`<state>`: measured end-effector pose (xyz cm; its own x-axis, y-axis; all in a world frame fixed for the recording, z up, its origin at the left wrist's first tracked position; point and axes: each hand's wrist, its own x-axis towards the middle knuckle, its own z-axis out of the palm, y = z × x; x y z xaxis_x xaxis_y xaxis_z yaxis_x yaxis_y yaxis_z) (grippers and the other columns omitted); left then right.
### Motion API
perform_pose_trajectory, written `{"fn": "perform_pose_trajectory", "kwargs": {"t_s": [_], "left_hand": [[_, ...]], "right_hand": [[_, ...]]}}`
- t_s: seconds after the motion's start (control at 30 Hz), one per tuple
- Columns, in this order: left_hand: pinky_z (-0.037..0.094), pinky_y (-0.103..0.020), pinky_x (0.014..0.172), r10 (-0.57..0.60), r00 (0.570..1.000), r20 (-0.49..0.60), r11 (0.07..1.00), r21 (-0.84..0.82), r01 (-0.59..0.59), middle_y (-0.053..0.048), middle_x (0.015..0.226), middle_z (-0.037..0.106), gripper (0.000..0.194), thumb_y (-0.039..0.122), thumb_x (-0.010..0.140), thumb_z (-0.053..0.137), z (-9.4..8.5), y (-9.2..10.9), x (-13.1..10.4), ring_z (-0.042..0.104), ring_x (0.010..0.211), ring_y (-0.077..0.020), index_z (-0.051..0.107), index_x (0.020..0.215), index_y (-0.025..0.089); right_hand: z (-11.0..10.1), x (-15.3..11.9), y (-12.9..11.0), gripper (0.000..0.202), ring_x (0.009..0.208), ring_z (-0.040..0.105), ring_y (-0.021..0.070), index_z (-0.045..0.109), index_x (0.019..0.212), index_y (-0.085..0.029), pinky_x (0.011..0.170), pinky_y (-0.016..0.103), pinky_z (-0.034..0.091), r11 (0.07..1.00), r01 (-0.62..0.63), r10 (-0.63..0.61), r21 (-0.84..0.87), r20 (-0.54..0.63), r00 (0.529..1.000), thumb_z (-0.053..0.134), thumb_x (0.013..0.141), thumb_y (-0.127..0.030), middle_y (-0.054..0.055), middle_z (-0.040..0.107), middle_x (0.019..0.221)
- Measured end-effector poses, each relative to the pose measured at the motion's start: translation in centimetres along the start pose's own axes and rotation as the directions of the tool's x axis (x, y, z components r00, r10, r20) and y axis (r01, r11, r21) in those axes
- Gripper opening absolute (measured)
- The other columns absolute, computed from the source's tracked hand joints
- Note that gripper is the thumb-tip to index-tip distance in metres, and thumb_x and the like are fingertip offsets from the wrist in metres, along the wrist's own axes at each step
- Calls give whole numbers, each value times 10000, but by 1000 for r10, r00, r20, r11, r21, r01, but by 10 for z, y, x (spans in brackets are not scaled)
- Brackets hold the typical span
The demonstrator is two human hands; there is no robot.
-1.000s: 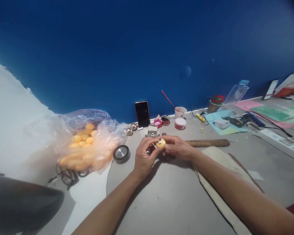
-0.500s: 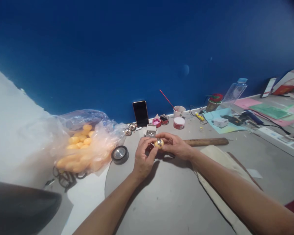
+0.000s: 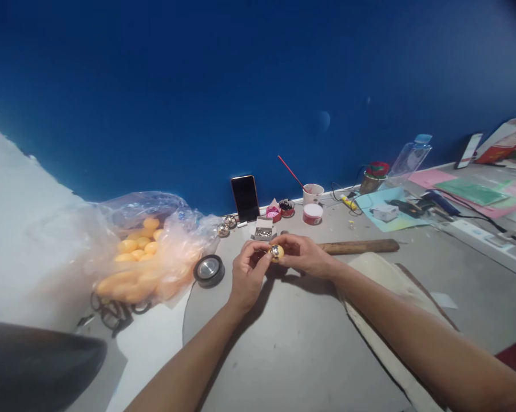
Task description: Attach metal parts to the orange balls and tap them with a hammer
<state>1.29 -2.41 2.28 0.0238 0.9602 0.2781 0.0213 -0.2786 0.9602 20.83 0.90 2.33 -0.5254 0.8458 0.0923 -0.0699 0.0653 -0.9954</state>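
A small yellow ball with shiny silver pieces on its surface is held between the fingertips of both hands. My left hand pinches it from the left, thumb and fingers closed. From the right, my right hand grips the same ball with its fingertips. Just behind the hands stands a small open white box with shiny bits inside. Two silver-covered balls lie to the left of the box, the nearer one beside the plastic bag.
A clear bag of yellow balls and a round black-rimmed dish are at left. Behind are a propped phone, tubs and a paper cup. A wooden handle and cream cloth lie right.
The ball has turned between my fingers, showing its silver patch more to the left. Both hands stay close together on it, and the whole view has shifted slightly.
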Motion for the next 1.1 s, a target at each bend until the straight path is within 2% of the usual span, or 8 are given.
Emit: {"fn": "perform_pose_trajectory", "kwargs": {"t_s": [0.33,0.5,0.67,0.83,0.97,1.03,1.1], "left_hand": [[533,-288,691,-72,997,11,997,-24,72,-27,861,712,162,343,841,779,3,-1,2,644,768,-170,730,935,220],[525,-283,681,-88,996,-14,995,-48,87,-23,846,716,177,364,860,770,3,-2,1,626,726,-157,728,946,215],[524,-273,669,-113,994,9,985,-129,113,-7,807,709,253,429,877,774,1,-3,0,626,682,-147,718,993,212],[535,-278,684,-147,987,66,982,-107,153,-38,898,734,327,439,865,802,0,-6,2,657,747,-165,740,1104,223],[538,-281,677,-115,990,76,990,-78,121,-64,1042,734,388,375,789,866,0,-10,2,664,797,-172,760,1133,230],[525,-274,658,-130,989,73,987,-86,136,-46,942,731,407,333,741,890,0,-11,3,655,755,-167,731,1097,219],[513,-264,642,-153,988,20,982,-112,154,-20,855,716,406,314,730,879,-1,-11,5,643,710,-154,685,1072,214]], "right_hand": [[1,1,1,391,865,696,167,714,1185,-211,747,307,592,1000,-13,12,-23,-32,999,852,825,-277,24,738,984],[2,0,0,395,852,712,187,729,1180,-209,727,326,601,999,-15,13,-33,-46,999,861,834,-347,43,748,986],[3,-1,-5,410,868,717,190,720,1287,-237,762,336,602,994,-15,12,-106,-23,1000,801,907,-370,57,763,1008],[2,1,-3,480,924,720,182,660,1268,-249,780,320,603,1000,11,-13,-25,-83,996,844,827,-293,55,755,1125],[3,3,0,392,812,709,153,661,1223,-227,734,312,591,1000,-23,21,-18,-129,991,780,852,-271,42,780,1059],[1,3,3,378,783,710,158,687,1199,-220,713,312,586,999,-29,24,-34,-146,989,778,837,-283,41,792,1017],[-5,5,4,308,746,704,167,731,1107,-207,677,301,565,994,-37,16,-103,-198,980,781,827,-325,38,788,911]]}}
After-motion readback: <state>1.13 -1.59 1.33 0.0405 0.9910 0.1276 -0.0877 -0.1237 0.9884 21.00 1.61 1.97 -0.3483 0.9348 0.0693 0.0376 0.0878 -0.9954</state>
